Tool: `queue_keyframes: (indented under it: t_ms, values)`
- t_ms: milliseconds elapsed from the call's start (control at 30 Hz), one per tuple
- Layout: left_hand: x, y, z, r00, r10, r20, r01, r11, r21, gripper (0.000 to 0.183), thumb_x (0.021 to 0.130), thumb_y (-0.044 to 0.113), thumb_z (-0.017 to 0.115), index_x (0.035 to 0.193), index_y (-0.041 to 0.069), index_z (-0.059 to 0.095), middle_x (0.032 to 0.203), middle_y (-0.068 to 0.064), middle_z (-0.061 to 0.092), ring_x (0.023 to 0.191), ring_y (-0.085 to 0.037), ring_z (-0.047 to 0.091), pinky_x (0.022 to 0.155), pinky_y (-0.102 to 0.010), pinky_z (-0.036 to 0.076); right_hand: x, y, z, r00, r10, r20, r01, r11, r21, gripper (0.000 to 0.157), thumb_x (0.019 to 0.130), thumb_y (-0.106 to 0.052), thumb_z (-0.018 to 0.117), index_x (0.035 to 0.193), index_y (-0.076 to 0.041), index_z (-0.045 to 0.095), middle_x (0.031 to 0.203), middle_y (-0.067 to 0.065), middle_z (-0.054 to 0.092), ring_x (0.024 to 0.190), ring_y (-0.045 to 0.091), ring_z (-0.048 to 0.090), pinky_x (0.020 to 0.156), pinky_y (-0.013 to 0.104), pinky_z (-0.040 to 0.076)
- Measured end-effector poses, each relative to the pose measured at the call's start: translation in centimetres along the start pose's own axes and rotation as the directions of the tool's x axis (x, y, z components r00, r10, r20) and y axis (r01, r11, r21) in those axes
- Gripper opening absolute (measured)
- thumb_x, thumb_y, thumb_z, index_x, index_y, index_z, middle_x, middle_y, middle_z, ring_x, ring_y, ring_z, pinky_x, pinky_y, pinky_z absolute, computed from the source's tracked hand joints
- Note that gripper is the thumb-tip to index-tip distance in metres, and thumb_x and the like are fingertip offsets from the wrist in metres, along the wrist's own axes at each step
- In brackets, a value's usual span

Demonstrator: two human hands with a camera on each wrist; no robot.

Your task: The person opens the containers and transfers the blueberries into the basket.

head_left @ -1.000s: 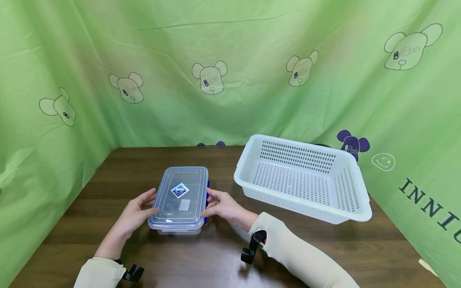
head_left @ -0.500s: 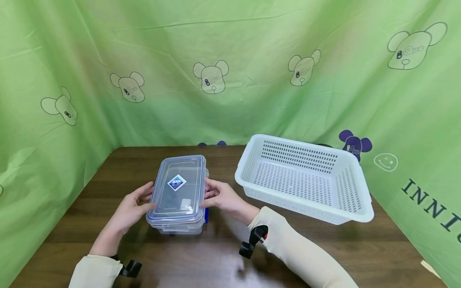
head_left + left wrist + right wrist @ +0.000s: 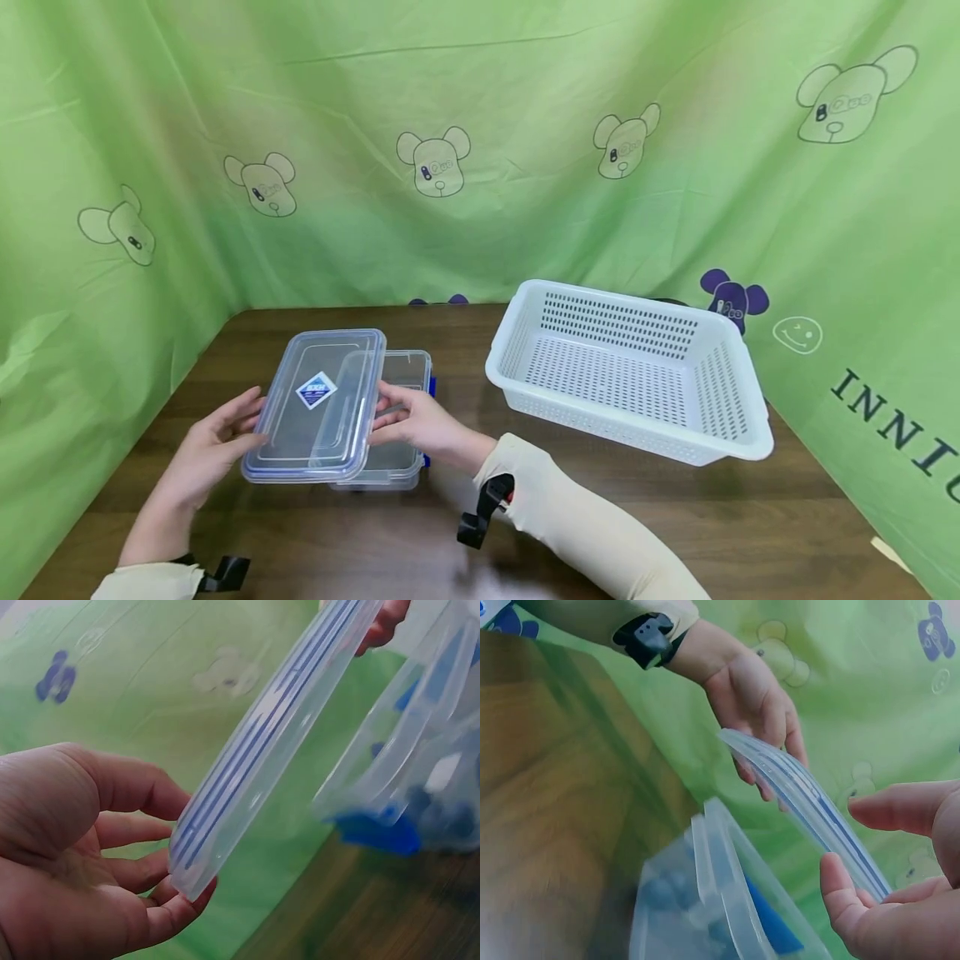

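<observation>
One lid (image 3: 322, 417) held clear of one container (image 3: 390, 477)

We note the left hand (image 3: 206, 458) part-curled, pinching the lid's left edge; the right hand (image 3: 423, 427), likewise part-curled, pinches the right edge. Both hands angle inward over the desk (image 3: 375, 550). The lid is above and left of the clear container, partly overlapping it. Farther off, right, we count one white basket (image 3: 600, 423).

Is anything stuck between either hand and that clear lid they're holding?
Nothing visible. The left hand and right hand hold the lid directly, at opposite long sides. The clear box sits lower down, below the right hand, not between it and the lid.
</observation>
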State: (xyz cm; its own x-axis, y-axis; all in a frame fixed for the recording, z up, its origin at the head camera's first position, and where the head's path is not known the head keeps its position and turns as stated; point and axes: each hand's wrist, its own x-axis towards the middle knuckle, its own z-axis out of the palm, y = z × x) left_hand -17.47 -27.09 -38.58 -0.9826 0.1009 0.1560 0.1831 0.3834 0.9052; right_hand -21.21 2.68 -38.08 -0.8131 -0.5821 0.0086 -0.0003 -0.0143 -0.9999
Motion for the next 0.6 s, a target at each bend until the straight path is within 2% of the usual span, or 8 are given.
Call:
queue_keyframes:
  t_ms: [67,133,233,367,600]
  values:
    - [-0.5,-0.8,-1.1,1.000,0.009,-0.015,-0.010,1.000,-0.025,0.068,0.088,-0.009,0.064,0.150,-0.002,0.037,0.123,0.016,0.062,0.098,0.011,0.053,0.079,-0.013,0.048,0.6,0.0,1.0,1.000,0.008,0.017,-0.009,1.000,0.025,0.078,0.085,0.016,0.064,0.153,0.008,0.025,0.110,0.011,0.054,0.098,0.021,0.068,0.090,0.033,0.053]
    - [-1.0,-1.7,-2.3,0.999,0.024,-0.027,-0.026,0.998,-0.062,0.069,0.087,-0.011,0.065,0.149,0.014,0.045,0.113,0.033,0.056,0.098,0.010,0.055,0.079,-0.012,0.047,1.1,0.0,2.0,0.999,0.016,0.035,-0.018,0.999,0.049,0.078,0.085,0.017,0.063,0.153,0.007,0.026,0.108,0.008,0.054,0.099,0.024,0.068,0.090,0.032,0.053]
    - [-2.0,-2.9,-3.9,0.999,0.031,-0.025,-0.034,0.989,-0.147,0.069,0.087,-0.014,0.063,0.133,0.037,0.055,0.113,0.030,0.061,0.098,0.009,0.057,0.077,-0.011,0.047,2.0,-0.1,3.6,0.998,0.024,0.051,-0.028,0.997,0.070,0.077,0.085,0.018,0.062,0.153,0.006,0.027,0.105,0.005,0.053,0.103,0.030,0.068,0.089,0.029,0.053]
    - [-3.1,-4.4,-5.8,0.999,0.040,-0.014,-0.043,0.965,-0.260,0.074,0.086,-0.021,0.058,0.128,0.040,0.059,0.115,0.024,0.064,0.098,0.006,0.059,0.077,-0.012,0.048,2.9,-0.1,5.7,0.996,0.047,0.073,-0.052,0.996,0.071,0.075,0.086,0.014,0.062,0.152,0.007,0.028,0.102,0.002,0.052,0.099,0.027,0.068,0.087,0.028,0.053]
    - [-4.9,-7.0,-7.9,1.000,0.017,0.023,-0.009,0.948,-0.318,0.075,0.086,-0.023,0.054,0.131,0.037,0.061,0.116,0.022,0.065,0.098,0.004,0.061,0.078,-0.011,0.047,3.8,-0.1,7.9,0.985,0.104,0.140,-0.120,0.987,0.105,0.069,0.090,0.012,0.056,0.151,0.011,0.025,0.101,0.007,0.051,0.110,0.048,0.060,0.089,0.034,0.054]
